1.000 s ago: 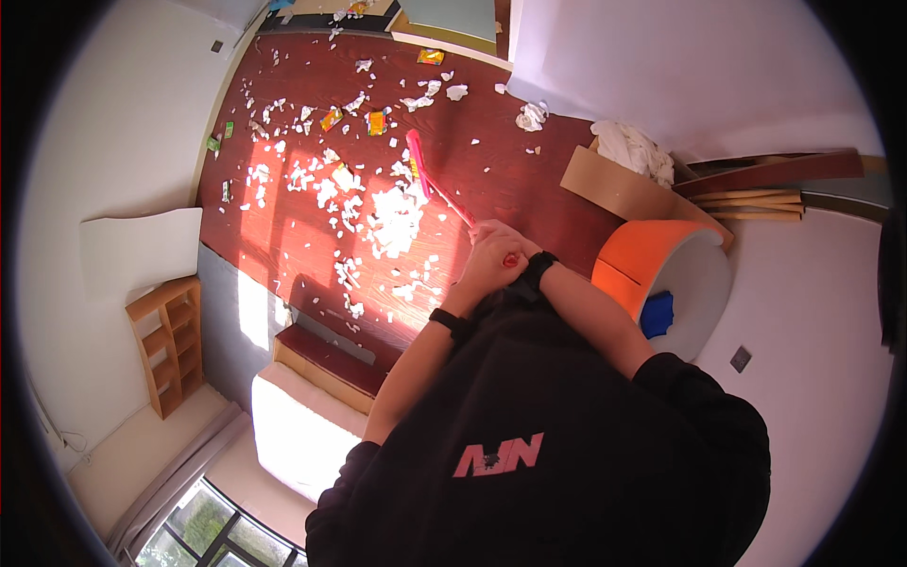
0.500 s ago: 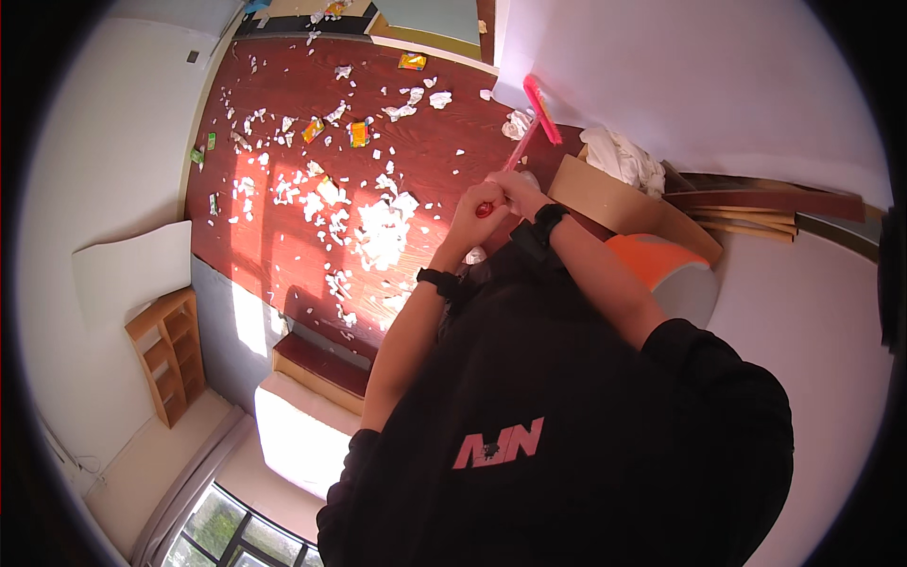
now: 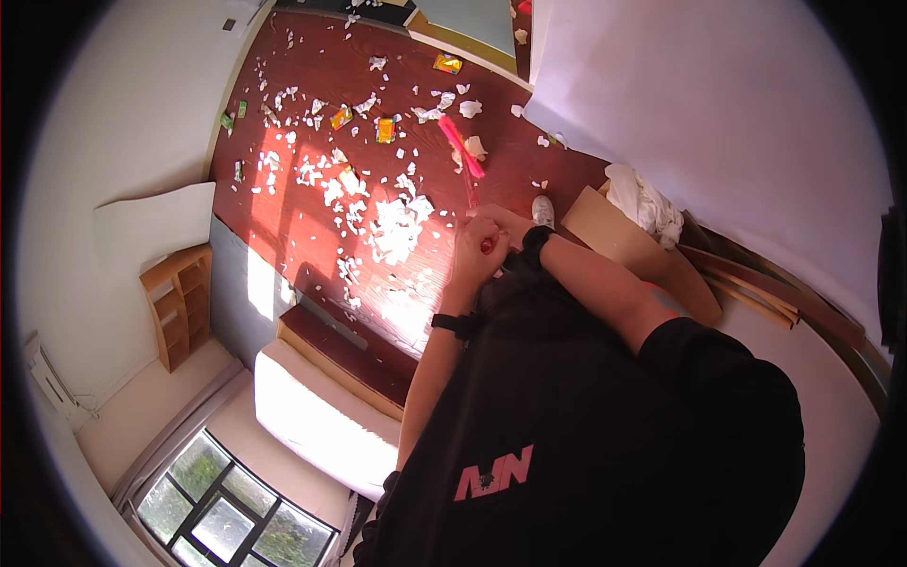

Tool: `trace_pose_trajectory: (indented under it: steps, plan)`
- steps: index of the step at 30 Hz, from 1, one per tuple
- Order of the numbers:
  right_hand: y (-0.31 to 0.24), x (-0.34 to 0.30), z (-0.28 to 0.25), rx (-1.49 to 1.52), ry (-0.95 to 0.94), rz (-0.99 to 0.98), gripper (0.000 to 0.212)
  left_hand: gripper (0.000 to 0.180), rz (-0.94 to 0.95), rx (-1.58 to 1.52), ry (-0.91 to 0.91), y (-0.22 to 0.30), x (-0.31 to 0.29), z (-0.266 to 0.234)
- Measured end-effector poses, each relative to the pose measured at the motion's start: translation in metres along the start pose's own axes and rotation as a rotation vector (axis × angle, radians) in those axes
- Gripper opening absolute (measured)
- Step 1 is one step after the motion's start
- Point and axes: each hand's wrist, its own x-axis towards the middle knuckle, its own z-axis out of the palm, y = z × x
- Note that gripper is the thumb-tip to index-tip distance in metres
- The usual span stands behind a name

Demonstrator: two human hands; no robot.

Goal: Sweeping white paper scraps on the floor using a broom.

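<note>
A pink broom is gripped by both my hands, its head low over the red-brown wooden floor. My left hand is closed round the top end of the handle, whose red tip shows at the fist. Just beyond it, my right hand wraps the handle; its fingers are partly hidden. Crumpled pale paper lies right beside the bristles. White paper scraps lie thickly left of my hands. Among the scattered bits are a yellow-orange packet and another yellow packet.
At right, a cardboard box holding white crumpled material stands near the wall. My white shoe shows beside it. A white mattress-like block lies lower left, near a wooden shelf. Small green packets lie far left.
The broom head has swung left, away from the right wall, to the crumpled paper on the floor. Both hands keep their hold. My view has turned, and my shoe now shows.
</note>
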Motion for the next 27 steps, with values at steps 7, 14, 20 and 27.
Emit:
trace_pose_trajectory:
  steps: [7, 14, 20, 27]
  plan:
    - [-0.051, -0.037, -0.031, -0.220, 0.032, -0.139, 0.012, 0.021, 0.199, -0.104, -0.044, 0.052, 0.058, 0.032]
    - [-0.057, -0.063, -0.049, -0.066, 0.157, -0.039, 0.012, 0.020, 0.142, -0.232, 0.003, 0.042, 0.048, 0.054]
    - [-0.001, -0.010, -0.062, 0.182, 0.433, 0.150, 0.013, 0.017, -0.232, -0.570, 0.103, -0.026, 0.011, 0.067]
    - [0.079, 0.034, -0.007, 0.204, 0.245, 0.169, 0.015, 0.020, -0.189, -0.385, 0.155, -0.068, -0.056, -0.003]
